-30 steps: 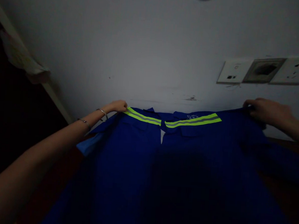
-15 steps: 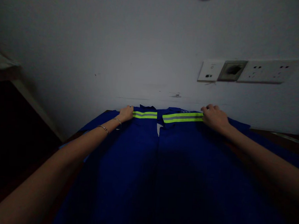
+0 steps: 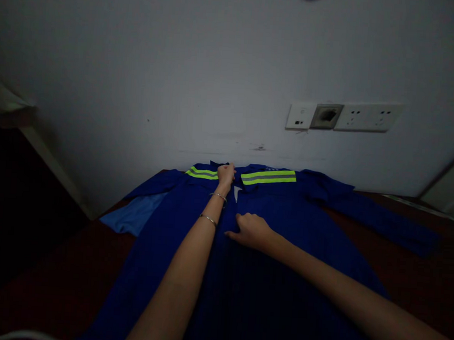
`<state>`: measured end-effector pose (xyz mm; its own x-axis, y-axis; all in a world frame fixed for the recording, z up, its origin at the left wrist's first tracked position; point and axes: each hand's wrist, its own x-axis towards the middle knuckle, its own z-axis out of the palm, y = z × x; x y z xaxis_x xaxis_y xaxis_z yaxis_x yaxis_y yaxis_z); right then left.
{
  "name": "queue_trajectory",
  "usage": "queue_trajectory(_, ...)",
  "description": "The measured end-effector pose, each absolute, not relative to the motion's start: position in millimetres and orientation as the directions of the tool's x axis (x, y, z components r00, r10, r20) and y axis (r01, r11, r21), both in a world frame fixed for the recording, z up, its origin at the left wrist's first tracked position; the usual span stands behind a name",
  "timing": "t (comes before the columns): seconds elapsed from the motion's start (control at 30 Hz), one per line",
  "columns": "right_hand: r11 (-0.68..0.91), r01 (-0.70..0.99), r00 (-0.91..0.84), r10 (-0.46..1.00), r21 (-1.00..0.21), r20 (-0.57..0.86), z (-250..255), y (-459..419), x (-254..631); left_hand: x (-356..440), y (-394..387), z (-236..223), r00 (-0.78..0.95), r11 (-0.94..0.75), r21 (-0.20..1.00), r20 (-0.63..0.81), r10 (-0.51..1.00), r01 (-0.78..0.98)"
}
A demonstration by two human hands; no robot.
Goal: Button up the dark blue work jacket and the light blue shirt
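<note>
A dark blue work jacket (image 3: 286,214) with yellow-green and grey reflective strips lies spread out, its collar end toward the wall. My left hand (image 3: 225,175) is closed on the jacket's front edge by the collar, at the inner end of the left reflective strip (image 3: 201,173). Lower down, my right hand (image 3: 252,230) lies over the front opening, thumb apart from its bent fingers. The right reflective strip (image 3: 268,177) lies above it. A small pale patch (image 3: 237,193) shows in the neck opening between the two front panels.
Beneath the jacket is a dark reddish surface (image 3: 365,230) that meets a pale wall (image 3: 179,74). White socket plates (image 3: 368,117) are set in the wall at right. Light blue cloth (image 3: 134,213) sticks out under the jacket's left sleeve. A dark opening (image 3: 18,193) is at far left.
My left hand has moved right from the left strip to the front edge. My right hand has left the right strip and come down and left to the front opening.
</note>
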<state>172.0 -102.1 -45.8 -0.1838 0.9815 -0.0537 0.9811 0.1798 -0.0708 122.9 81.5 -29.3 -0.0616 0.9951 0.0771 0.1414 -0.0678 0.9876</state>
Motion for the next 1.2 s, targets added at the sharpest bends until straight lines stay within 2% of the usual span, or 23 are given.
queue_trajectory(0.1, 0.157, 0.985, -0.161, 0.986, -0.071, -0.047, -49.0, -105.9, 174.8, 119.4, 61.7, -48.2, -0.022, -0.056, 0.988, 0.060, 0.998, 0.145)
queue_trajectory(0.2, 0.148, 0.979, -0.157, 0.986, -0.144, -0.054, -51.0, -105.4, 181.6, 113.5, 44.9, -62.2, 0.085, -0.096, 0.972, 0.080, 0.993, 0.214)
queue_trajectory(0.4, 0.131, 0.867, -0.167, 0.985, -0.480, -0.033, -61.2, -108.5, 197.7, 94.3, 14.7, -69.9, 0.347, -0.236, 0.893, 0.098, 0.933, 0.383)
queue_trajectory(0.57, 0.185, 0.731, -0.212, 0.977, -0.657, 0.039, -69.8, -117.3, 205.6, 62.8, -7.5, -64.1, 0.492, -0.213, 0.834, -0.079, 0.867, 0.509)
queue_trajectory(0.7, 0.130, 0.651, -0.235, 0.971, -0.748, -0.035, -75.4, -114.8, 210.3, 41.0, -28.7, -61.6, 0.638, -0.159, 0.827, -0.278, 0.718, 0.540)
queue_trajectory(0.8, 0.083, 0.611, -0.227, 0.971, -0.788, -0.074, -79.2, -108.6, 211.9, 31.8, -43.4, -64.5, 0.660, -0.087, 0.846, -0.341, 0.669, 0.526)
queue_trajectory(1.0, 0.015, 0.599, -0.230, 0.961, -0.801, -0.153, -80.0, -98.3, 209.5, 27.1, -56.7, -75.8, 0.678, -0.109, 0.890, -0.253, 0.690, 0.443)
queue_trajectory(1.2, 0.000, 0.610, -0.290, 0.931, -0.793, -0.223, -74.8, -94.0, 207.2, 31.4, -60.5, -85.1, 0.594, -0.055, 0.885, -0.264, 0.760, 0.463)
